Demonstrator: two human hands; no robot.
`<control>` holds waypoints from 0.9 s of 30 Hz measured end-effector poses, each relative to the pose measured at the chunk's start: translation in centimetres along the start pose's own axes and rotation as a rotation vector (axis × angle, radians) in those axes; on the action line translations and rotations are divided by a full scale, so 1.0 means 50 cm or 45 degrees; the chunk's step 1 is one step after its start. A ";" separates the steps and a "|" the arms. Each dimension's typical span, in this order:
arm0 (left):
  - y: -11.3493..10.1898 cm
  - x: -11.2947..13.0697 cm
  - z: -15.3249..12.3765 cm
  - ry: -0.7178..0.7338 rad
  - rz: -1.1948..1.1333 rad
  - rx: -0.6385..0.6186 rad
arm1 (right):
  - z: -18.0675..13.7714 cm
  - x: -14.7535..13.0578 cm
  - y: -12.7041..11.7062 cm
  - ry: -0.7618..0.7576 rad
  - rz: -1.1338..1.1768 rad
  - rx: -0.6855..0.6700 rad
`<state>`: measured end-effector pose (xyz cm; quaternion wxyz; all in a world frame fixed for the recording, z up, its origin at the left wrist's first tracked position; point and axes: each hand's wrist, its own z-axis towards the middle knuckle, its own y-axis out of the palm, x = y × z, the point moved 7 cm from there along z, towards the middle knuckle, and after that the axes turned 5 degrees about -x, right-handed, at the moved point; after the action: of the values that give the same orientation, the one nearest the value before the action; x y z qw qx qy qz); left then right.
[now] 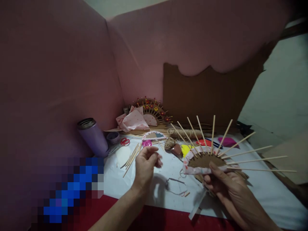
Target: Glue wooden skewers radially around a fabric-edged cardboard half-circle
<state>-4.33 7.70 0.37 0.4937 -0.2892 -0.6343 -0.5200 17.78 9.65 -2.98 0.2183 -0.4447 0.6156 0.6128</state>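
My right hand (222, 183) grips a half-round cardboard piece (204, 160) edged in pale patterned fabric, with several wooden skewers (237, 150) fanning out of it, held upright above the white sheet (262, 189). My thumb presses on its brown face. My left hand (146, 165) hovers to its left over the sheet, fingers curled in a loose pinch, and I cannot make out anything in them. Loose skewers (131, 157) lie just beyond my left hand.
A purple tumbler (92, 136) leans at the left. Red scissors (124, 141), a jute twine ball (169, 143), coloured pieces (227, 141), pink cloth (132, 121) and a finished decorated fan (152, 112) lie at the back. A brown cardboard sheet (204, 96) stands against the pink wall.
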 end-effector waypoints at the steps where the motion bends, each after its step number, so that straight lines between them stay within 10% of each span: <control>1: -0.007 0.007 0.007 0.018 -0.006 0.010 | 0.001 -0.001 0.001 -0.015 0.006 -0.004; 27: 0.020 -0.009 -0.041 0.031 0.313 -0.412 | 0.003 -0.018 0.019 -0.097 0.004 -0.102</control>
<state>-2.63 6.11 0.25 0.5083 -0.4336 -0.4963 -0.5543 17.44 9.92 -1.74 0.2228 -0.4283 0.5826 0.6538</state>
